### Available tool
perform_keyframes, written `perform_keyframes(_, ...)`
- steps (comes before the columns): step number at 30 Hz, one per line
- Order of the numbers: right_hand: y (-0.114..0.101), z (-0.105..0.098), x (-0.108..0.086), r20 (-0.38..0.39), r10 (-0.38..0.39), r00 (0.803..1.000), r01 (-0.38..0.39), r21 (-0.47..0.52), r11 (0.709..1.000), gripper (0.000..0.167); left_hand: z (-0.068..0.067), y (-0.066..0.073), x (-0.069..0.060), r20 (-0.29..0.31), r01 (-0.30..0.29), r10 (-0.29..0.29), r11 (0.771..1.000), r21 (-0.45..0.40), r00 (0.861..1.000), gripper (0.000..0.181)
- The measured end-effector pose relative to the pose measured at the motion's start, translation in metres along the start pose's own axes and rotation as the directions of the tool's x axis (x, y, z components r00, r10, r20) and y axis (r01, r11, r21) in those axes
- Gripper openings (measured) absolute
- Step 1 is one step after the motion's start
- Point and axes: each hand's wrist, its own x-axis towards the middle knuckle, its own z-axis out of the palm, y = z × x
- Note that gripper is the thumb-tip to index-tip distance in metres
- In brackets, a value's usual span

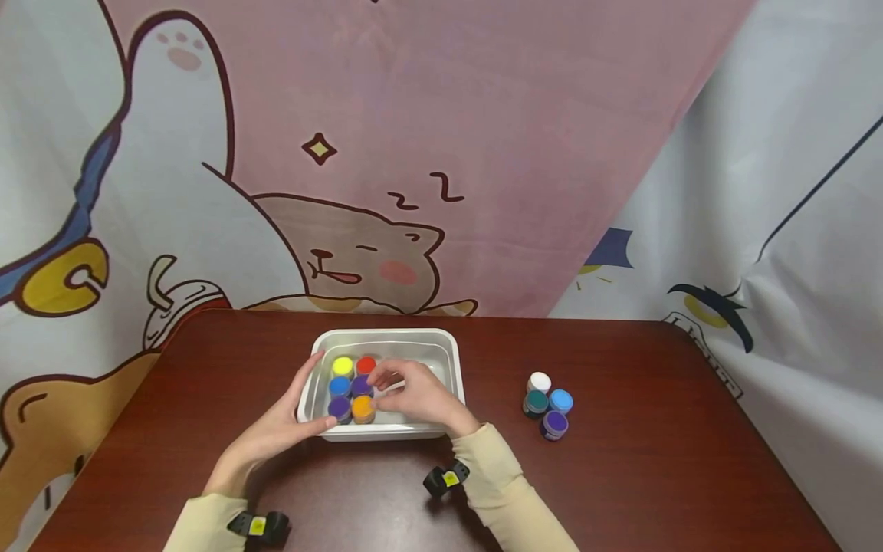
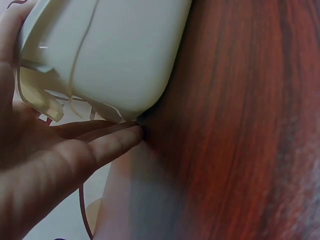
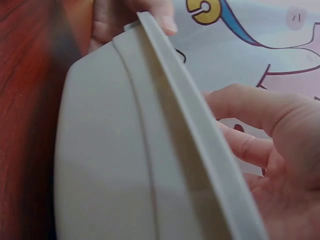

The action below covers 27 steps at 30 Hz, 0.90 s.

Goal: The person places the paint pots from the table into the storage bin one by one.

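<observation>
A pale rectangular tray [image 1: 428, 349] stands on the table with small coloured-lid pots in its left half. They are a yellow pot [image 1: 343, 367], a red pot [image 1: 366, 365], a blue pot [image 1: 339, 386], two purple pots [image 1: 339, 408] and an orange pot [image 1: 363, 409]. My left hand [image 1: 281, 425] grips the tray's near left corner, thumb over the rim and fingers along the outside. Inside the tray, my right hand [image 1: 414, 395] is beside the orange and inner purple pots, its thumb and forefinger apart with nothing visible between them. The tray's wall hides its fingertips in the right wrist view.
Right of the tray, a white pot [image 1: 539, 382], a dark green pot [image 1: 535, 403], a light blue pot [image 1: 561, 401] and a purple pot [image 1: 554, 425] stand grouped on the brown table [image 1: 655, 460]. A printed cloth [image 1: 517, 153] hangs behind the table.
</observation>
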Motion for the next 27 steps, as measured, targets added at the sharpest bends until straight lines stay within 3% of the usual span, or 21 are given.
perform_keyframes(7,-0.007,-0.013,-0.008,-0.001,-0.027,1.0,0.027,0.001,1.0,0.023,-0.001,0.001,0.0,-0.003,0.006,-0.006,1.0,-0.003,1.0,0.099)
perform_keyframes(15,-0.014,-0.032,-0.025,-0.045,0.02,0.999,-0.02,-0.004,1.0,0.021,0.0,0.002,0.0,0.004,0.019,-0.019,1.0,0.003,1.0,0.099)
perform_keyframes(27,-0.006,-0.063,-0.052,-0.136,0.041,0.99,-0.042,-0.009,0.999,0.022,0.001,0.001,0.0,0.001,0.016,-0.016,1.0,-0.002,1.0,0.099)
